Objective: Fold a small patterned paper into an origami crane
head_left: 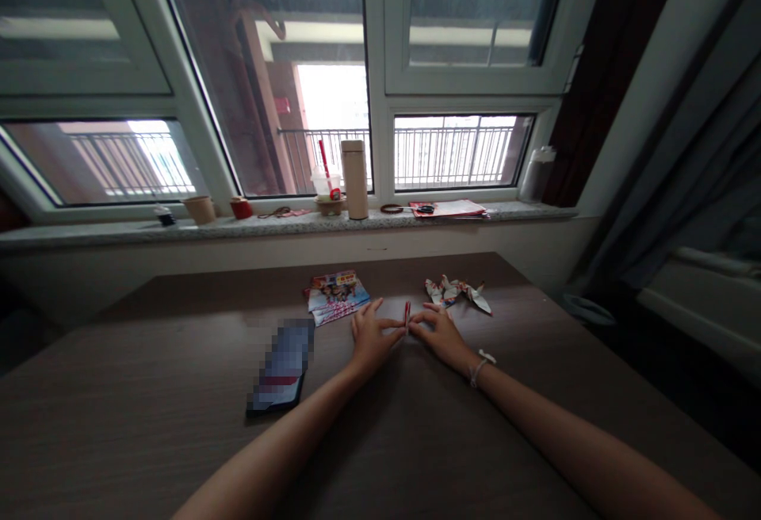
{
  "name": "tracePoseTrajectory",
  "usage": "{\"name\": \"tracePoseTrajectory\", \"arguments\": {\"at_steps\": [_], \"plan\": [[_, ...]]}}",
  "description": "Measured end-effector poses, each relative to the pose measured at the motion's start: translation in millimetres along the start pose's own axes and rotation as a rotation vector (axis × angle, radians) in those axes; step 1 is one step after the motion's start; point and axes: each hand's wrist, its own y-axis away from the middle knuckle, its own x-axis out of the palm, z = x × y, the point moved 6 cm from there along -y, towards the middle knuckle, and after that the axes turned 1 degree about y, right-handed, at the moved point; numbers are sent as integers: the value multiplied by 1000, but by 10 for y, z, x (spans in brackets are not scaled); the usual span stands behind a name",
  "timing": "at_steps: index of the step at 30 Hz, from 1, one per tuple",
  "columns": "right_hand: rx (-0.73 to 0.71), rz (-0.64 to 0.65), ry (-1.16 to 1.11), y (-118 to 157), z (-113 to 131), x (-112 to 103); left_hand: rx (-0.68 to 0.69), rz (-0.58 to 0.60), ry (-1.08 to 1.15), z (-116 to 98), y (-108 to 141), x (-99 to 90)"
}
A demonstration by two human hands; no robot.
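Observation:
A small folded piece of red and white paper (pixel 407 315) stands on edge between my two hands, just above the brown table. My left hand (pixel 373 335) pinches it from the left between thumb and forefinger, the other fingers spread. From the right, my right hand (pixel 441 335) pinches the same piece with its fingertips. Beyond my right hand lie several folded paper figures (pixel 455 292), white with coloured print. Colourful printed paper sheets (pixel 338 296) lie in a small pile beyond my left hand.
A phone (pixel 282 365) with a blurred screen lies left of my left forearm on the table (pixel 148 393). On the windowsill (pixel 392 221) behind are a beige flask (pixel 355 179), a cup with a red straw (pixel 326 179), a paper cup (pixel 200 209) and black-handled scissors (pixel 423 208) on papers.

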Motion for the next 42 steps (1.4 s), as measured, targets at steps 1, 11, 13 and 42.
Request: {"name": "tracePoseTrajectory", "arguments": {"at_steps": [1, 11, 13, 42], "plan": [[11, -5, 6, 2, -7, -5, 0, 2, 1, 15, -3, 13], [33, -2, 7, -10, -1, -17, -9, 32, 1, -20, 3, 8], [36, -8, 6, -8, 12, -23, -16, 42, 0, -19, 0, 8], [-83, -10, 71, 10, 48, 24, -35, 18, 18, 11, -20, -14]]}}
